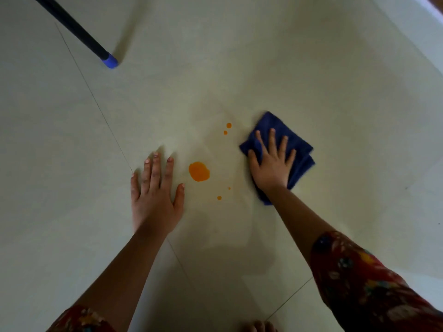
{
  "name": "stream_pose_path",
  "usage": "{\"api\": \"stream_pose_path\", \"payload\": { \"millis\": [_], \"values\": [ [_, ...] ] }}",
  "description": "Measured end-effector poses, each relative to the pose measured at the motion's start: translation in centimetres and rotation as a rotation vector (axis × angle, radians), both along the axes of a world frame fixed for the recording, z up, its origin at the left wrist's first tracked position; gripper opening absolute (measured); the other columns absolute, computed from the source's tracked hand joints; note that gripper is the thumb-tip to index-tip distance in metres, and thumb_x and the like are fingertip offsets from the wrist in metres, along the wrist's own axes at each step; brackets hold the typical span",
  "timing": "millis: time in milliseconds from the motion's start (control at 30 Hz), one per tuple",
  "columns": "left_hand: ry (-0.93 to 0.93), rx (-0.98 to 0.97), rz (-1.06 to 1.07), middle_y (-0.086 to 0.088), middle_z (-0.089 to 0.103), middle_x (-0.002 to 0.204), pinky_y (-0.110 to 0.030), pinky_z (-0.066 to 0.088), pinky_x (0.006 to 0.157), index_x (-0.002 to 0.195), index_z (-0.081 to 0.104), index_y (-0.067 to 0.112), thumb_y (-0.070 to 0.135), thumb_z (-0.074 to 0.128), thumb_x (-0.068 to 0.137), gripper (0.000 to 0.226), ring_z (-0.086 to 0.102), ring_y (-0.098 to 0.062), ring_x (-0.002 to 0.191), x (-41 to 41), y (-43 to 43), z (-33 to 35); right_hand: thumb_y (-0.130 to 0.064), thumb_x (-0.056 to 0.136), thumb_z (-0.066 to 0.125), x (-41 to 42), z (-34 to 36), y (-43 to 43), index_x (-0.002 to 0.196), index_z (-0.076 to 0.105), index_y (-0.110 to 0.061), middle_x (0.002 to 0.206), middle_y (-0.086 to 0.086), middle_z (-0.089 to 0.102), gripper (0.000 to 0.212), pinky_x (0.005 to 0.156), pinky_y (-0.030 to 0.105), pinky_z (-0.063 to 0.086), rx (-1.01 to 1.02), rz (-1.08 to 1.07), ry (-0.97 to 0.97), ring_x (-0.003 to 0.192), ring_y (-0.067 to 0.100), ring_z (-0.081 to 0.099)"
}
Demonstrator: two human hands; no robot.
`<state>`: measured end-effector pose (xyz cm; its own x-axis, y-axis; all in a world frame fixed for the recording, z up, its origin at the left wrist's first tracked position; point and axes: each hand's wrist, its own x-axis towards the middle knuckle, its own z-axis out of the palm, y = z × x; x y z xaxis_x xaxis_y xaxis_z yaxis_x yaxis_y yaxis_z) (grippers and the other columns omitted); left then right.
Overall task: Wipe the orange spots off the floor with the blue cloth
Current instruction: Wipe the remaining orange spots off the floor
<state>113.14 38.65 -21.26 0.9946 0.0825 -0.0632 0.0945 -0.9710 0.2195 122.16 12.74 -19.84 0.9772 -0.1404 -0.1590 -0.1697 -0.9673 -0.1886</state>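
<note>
Some blue cloth [298, 149] lies hidden under the right hand [271, 166].

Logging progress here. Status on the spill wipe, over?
Right hand flat on blue cloth. Left hand flat on floor. Orange spots unwiped, between hands. Black pole well clear.

The right hand [272, 161] covers the middle of the cloth [300, 152]. The pole [72, 28] runs off the far-left edge; toes [260, 327] are cut by the near edge.
</note>
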Motion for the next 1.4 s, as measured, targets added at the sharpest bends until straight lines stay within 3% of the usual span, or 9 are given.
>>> {"api": "stream_pose_path", "payload": {
  "millis": [167,300,400,667,800,867,1067,1267,1400],
  "values": [
    [-0.013,-0.003,-0.007,-0.004,-0.001,0.164,-0.045,0.002,0.121,0.155,0.002,0.025,0.051,0.018,0.096,0.066,-0.001,-0.021,0.15,0.0,0.1,-0.1,-0.046,0.099,0.022,-5.5,-0.1,-2.0,0.155,0.018,-0.028,0.163,-0.007,0.01,0.059,0.122,0.039,0.005,0.085,0.474,-0.035,0.151,0.014,0.001],
    [-0.003,0.007,0.012,-0.003,-0.001,0.164,-0.045,0.002,0.121,0.155,0.002,0.026,0.051,0.017,0.096,0.066,-0.001,-0.02,0.15,-0.1,-0.1,-0.2,-0.045,0.099,0.021,0.3,0.0,-3.9,0.155,0.015,-0.026,0.163,-0.002,0.009,0.059,0.122,0.041,0.005,0.048,0.067,-0.092,0.15,0.018,0.003],
    [0.003,0.005,0.014,-0.002,-0.002,0.164,-0.045,0.002,0.121,0.155,0.003,0.027,0.052,0.017,0.096,0.066,-0.002,-0.019,0.15,0.0,-0.1,-0.1,-0.04,0.104,0.022,5.7,0.1,-0.9,0.155,0.006,-0.027,0.164,-0.003,0.0,0.056,0.122,0.04,-0.001,0.021,-0.019,-0.064,0.151,0.019,-0.004],
    [0.002,0.003,0.011,-0.001,-0.004,0.164,-0.045,0.001,0.121,0.155,-0.001,0.027,0.051,0.017,0.097,0.066,-0.005,-0.018,0.15,-0.1,0.0,-0.1,-0.036,0.102,0.027,4.0,0.2,-0.3,0.151,0.032,-0.026,0.159,-0.007,0.025,0.05,0.122,0.037,0.007,0.257,0.766,-0.058,0.149,0.011,0.012],
    [-0.006,0.005,0.008,-0.002,-0.004,0.163,-0.045,0.002,0.121,0.155,0.0,0.026,0.051,0.019,0.097,0.066,-0.004,-0.018,0.15,-0.1,0.0,0.0,-0.046,0.099,0.016,7.1,0.3,-2.3,0.153,0.021,-0.033,0.161,-0.008,0.018,0.056,0.121,0.043,0.007,0.189,0.365,-0.069,0.15,0.012,0.007],
    [-0.008,-0.001,0.007,-0.002,-0.003,0.164,-0.045,0.002,0.121,0.155,0.0,0.026,0.05,0.019,0.097,0.066,-0.004,-0.019,0.15,-0.1,-0.1,-0.1,-0.045,0.097,0.014,7.9,0.5,0.3,0.154,0.017,-0.031,0.163,-0.006,0.011,0.059,0.121,0.046,0.006,0.081,0.353,-0.049,0.151,0.018,0.003],
    [-0.014,-0.001,0.009,-0.002,0.0,0.164,-0.045,0.004,0.121,0.155,0.005,0.026,0.05,0.022,0.097,0.065,0.0,-0.019,0.15,-0.1,0.0,-0.1,-0.05,0.1,0.023,-2.2,0.6,0.9,0.153,0.025,-0.031,0.162,-0.006,0.015,0.056,0.12,0.044,0.002,0.122,1.027,-0.008,0.151,0.022,0.003],
    [-0.026,-0.02,0.007,-0.003,0.0,0.164,-0.044,0.001,0.121,0.155,0.004,0.026,0.049,0.021,0.098,0.064,-0.002,-0.019,0.15,-0.1,0.0,0.0,-0.08,0.084,-0.005,1.2,1.2,-1.5,0.151,0.006,-0.037,0.162,-0.009,0.008,0.08,0.118,0.055,0.003,0.234,0.52,0.028,0.151,0.02,-0.001],
    [-0.097,-0.263,0.088,0.003,0.014,0.162,-0.038,0.006,0.122,0.154,0.019,0.023,0.033,0.023,0.099,0.056,0.008,-0.013,0.149,-0.2,0.3,1.0,-0.074,0.079,-0.022,0.1,1.6,5.0,0.145,0.021,-0.046,0.162,-0.007,0.004,0.083,0.118,0.047,-0.007,0.172,0.613,0.053,0.15,0.025,-0.007]
  ]
}}
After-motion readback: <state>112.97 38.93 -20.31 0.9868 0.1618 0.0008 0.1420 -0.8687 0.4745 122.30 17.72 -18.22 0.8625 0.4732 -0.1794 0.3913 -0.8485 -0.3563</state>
